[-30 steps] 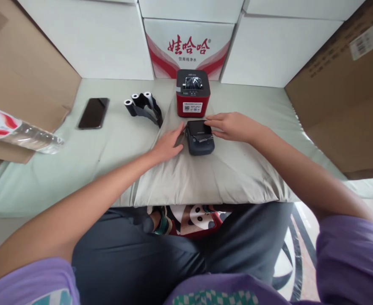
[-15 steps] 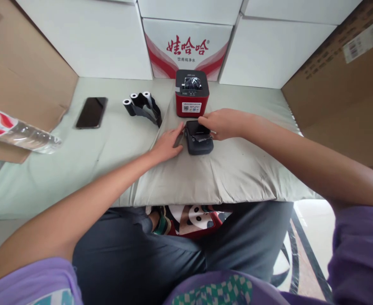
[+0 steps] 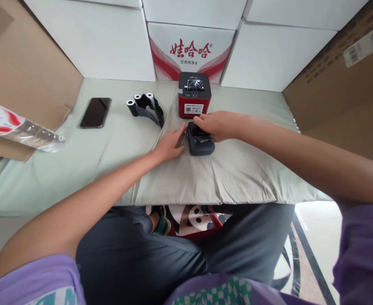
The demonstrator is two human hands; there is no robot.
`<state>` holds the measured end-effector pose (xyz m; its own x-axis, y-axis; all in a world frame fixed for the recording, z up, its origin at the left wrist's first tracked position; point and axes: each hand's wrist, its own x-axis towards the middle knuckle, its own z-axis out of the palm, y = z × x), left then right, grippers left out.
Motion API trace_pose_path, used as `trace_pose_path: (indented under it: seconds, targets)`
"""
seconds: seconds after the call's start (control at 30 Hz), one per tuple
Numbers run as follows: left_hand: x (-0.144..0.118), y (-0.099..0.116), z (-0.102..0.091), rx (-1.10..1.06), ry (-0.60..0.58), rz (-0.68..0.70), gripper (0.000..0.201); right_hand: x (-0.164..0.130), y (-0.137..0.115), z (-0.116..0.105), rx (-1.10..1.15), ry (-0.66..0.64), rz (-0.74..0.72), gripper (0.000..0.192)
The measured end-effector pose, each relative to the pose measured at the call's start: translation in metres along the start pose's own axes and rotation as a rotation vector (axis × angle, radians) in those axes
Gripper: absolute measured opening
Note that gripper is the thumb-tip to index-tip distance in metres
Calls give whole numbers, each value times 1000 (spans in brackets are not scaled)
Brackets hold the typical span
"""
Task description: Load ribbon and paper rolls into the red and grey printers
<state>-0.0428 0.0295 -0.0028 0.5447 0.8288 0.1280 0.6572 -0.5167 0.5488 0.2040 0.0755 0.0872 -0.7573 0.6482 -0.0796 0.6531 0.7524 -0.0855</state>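
Hands flank a small dark printer (image 3: pixel 200 144) on a grey cushion (image 3: pixel 211 178), left hand (image 3: pixel 169 146) flat against its side, right hand (image 3: pixel 216 126) curled over its top, red printer (image 3: pixel 194 101) just behind, ribbon rolls (image 3: pixel 145 108) and phone (image 3: pixel 95 112) farther left.

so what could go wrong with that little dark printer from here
The small dark printer sits on a soft, rumpled cushion, so pressing from the right hand could tip or slide it. The left hand only rests beside it, giving little bracing. The red printer stands close behind and might get knocked.
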Motion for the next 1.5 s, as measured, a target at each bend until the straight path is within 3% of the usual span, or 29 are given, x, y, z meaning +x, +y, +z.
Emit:
trace_pose_path:
  seconds: [0.23, 0.4, 0.53, 0.7, 0.8, 0.9, 1.0, 1.1, 1.2, 1.33, 1.5]
  targets:
    - [-15, 17, -4, 111, -4, 8, 80, -27, -7, -5, 14, -8, 29, 63]
    - [-25, 21, 0, 146, 28, 34, 69, -53, -9, 48, 419, 270, 105, 89]
    - [-25, 18, 3, 168, 57, 42, 66, -50, -24, 94, 672, 487, 206, 128]
    - [-17, 18, -5, 286, 18, 86, 59, -40, -34, 106, 702, 542, 209, 163]
    - [-14, 26, -9, 363, -15, 106, 55, -39, -32, 107, 674, 559, 210, 166]
    - [-13, 39, -7, 337, 7, 43, 56, -39, -33, 110, 645, 585, 244, 164]
    - [-12, 48, 3, 140, 36, -122, 56, -39, -35, 114, 631, 605, 266, 164]
    - [-8, 50, 11, -148, 24, -248, 40, -38, -35, 117, 621, 618, 269, 164]
    - [-6, 46, 12, -301, 63, -257, 30, -38, -35, 117, 609, 623, 265, 163]
    - [-9, 47, 7, -312, 87, -248, 27, -38, -35, 116, 627, 635, 258, 163]
    - [-13, 52, 4, -375, 88, -268, 39, -39, -38, 113, 698, 641, 284, 163]
